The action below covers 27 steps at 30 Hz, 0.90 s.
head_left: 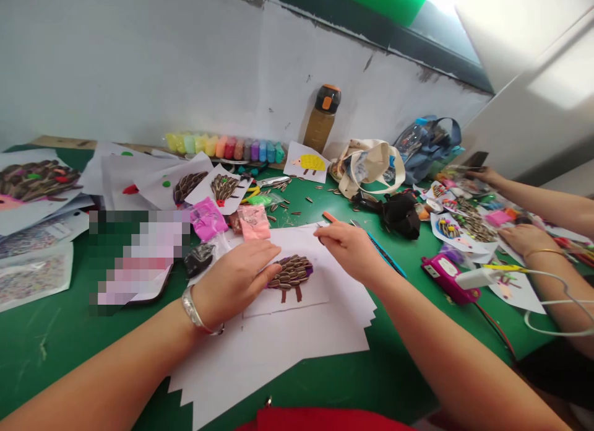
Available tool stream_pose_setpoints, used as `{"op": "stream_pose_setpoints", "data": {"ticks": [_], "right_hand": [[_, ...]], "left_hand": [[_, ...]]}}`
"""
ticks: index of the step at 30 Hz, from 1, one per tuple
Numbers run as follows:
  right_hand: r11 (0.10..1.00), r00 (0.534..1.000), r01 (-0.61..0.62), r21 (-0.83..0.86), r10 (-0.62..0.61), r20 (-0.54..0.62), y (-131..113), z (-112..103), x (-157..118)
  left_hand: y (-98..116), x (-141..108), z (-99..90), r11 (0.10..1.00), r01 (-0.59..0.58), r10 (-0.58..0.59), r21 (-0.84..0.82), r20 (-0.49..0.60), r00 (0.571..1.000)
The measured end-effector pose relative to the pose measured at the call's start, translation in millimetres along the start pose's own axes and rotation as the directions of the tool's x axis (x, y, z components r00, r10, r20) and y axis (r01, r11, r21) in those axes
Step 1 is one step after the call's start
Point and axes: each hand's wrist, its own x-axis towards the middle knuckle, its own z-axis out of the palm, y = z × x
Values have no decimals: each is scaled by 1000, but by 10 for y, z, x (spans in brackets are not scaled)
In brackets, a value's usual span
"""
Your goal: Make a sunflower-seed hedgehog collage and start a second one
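White paper sheets (297, 338) lie on the green table (116, 369). On the top sheet is a hedgehog picture (291, 274) with a body of striped seeds, purple at its edge and two brown legs. My left hand (241, 273), a silver bracelet at its wrist, rests flat over the left side of the picture, fingers extended and holding nothing. Above the sheet's upper right, my right hand (348, 248) has its thumb and index finger pinched together; whatever is between the tips is too small to make out. An orange-ended stick (329, 217) lies just beyond it.
Clay packets (254, 222), loose seeds (297, 213) and finished hedgehog sheets lie beyond the paper. A bottle (320, 118) stands by the wall. Right are a black pouch (401, 215), a magenta device (448, 279) with cables, and another person's hands (526, 240). A blurred phone-like object is left.
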Motion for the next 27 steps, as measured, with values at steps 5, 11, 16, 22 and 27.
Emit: {"op": "stream_pose_setpoints", "data": {"ticks": [5,11,16,22,27], "right_hand": [[908,980,-198,368,170,108,15,-9,-478],[961,999,-30,275,38,-22,-6,176,-494],[978,999,11,210,-2,-42,39,247,-478],[988,999,30,153,-25,-33,90,307,-485],[994,996,91,67,-90,-13,73,326,-456]], "left_hand": [[144,1,81,995,-98,98,-20,23,995],[271,-18,174,990,-137,132,27,138,982],[228,-34,211,989,-144,137,40,142,980],[217,-29,245,983,-175,168,47,126,978],[208,-29,274,981,-189,185,34,96,978]]}}
